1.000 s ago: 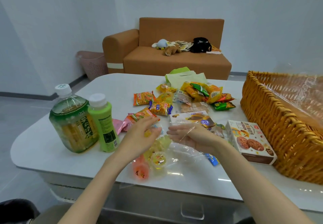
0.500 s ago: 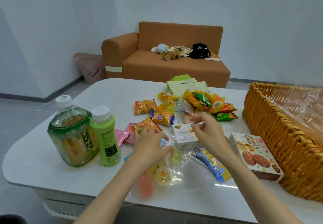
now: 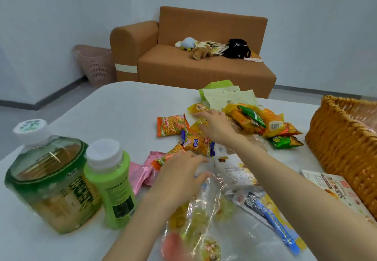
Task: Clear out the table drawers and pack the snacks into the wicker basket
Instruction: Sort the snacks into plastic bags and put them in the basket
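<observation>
The white tabletop (image 3: 114,109) is carrying a loose spread of snacks, taking the near edge as 6 o'clock. The brown woven wicker basket (image 3: 344,138) is sitting at 3 o'clock at the right edge, well apart from both hands; its inside is mostly out of view.

The right hand (image 3: 217,127) is reaching toward 12 o'clock, palm down with fingers spread wide. Its fingertips are touching a small yellow snack packet (image 3: 199,107) and its palm is lying over more yellow wrappers. Just at its 9 o'clock an orange noodle-snack packet (image 3: 172,125) is lying flat. At its 3 o'clock a heap of yellow and green snack packets (image 3: 263,122) is piling up, with a pale green paper bag (image 3: 228,95) behind it.

The left hand (image 3: 179,172) is resting near the middle, its fingers stretched forward and relaxed on a crinkled clear plastic bag of jelly cups (image 3: 201,218), which is trailing toward 6 o'clock. It is holding nothing that can be made out. Pink foil packets (image 3: 142,171) are lying at its 9 o'clock and a yellow packet with blue ends (image 3: 199,142) at its 12 o'clock.

At 8 o'clock a large green tea bottle (image 3: 47,181) and a smaller bright green white-capped bottle (image 3: 111,185) are standing upright, side by side. A white biscuit box (image 3: 334,189) is lying just beside the basket at 4 o'clock.
</observation>
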